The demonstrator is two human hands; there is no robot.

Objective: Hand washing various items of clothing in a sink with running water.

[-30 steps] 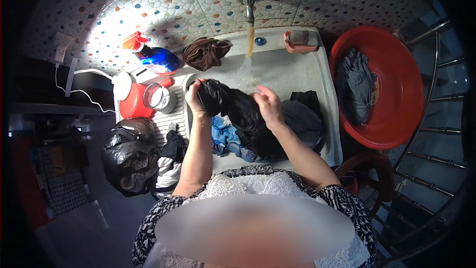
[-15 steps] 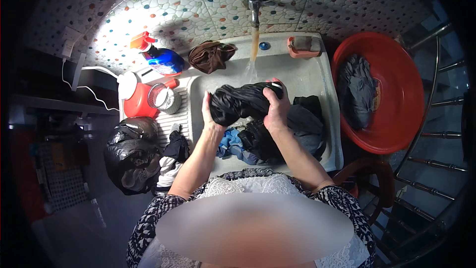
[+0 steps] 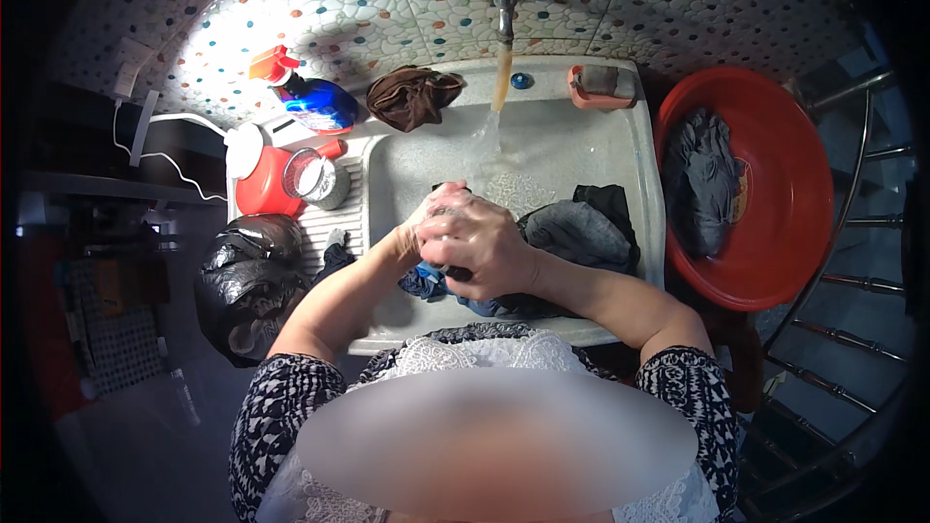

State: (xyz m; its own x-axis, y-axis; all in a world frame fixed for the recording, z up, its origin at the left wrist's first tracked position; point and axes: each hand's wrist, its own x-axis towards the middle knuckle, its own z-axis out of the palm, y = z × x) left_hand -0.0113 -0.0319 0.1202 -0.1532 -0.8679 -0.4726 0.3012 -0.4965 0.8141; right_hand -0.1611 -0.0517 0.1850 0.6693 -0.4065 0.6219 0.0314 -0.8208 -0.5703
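Observation:
Over the sink [image 3: 572, 145], my left hand [image 3: 423, 223] and my right hand [image 3: 487, 244] are pressed together around a wet black garment [image 3: 459, 273]. Only small dark bits of it show between and below my fingers. Under my hands, blue cloth [image 3: 422, 281] lies in the sink's near part. Dark grey clothes [image 3: 581, 232] rest in the basin to the right of my right hand. Beyond my hands, water runs from the tap [image 3: 504, 0] into the basin.
A red tub [image 3: 790, 203] with a grey garment [image 3: 702, 179] stands right of the sink. Along the left ledge are a blue spray bottle [image 3: 320, 105], a brown cloth [image 3: 412, 97], a red scoop [image 3: 262, 184], a wire-mesh cup [image 3: 325, 182] and a black plastic bag [image 3: 252, 276]. A soap dish [image 3: 601, 87] sits back right.
My hands have come together, bunching the black garment that was stretched between them. They are now lower and slightly left, over the blue cloth.

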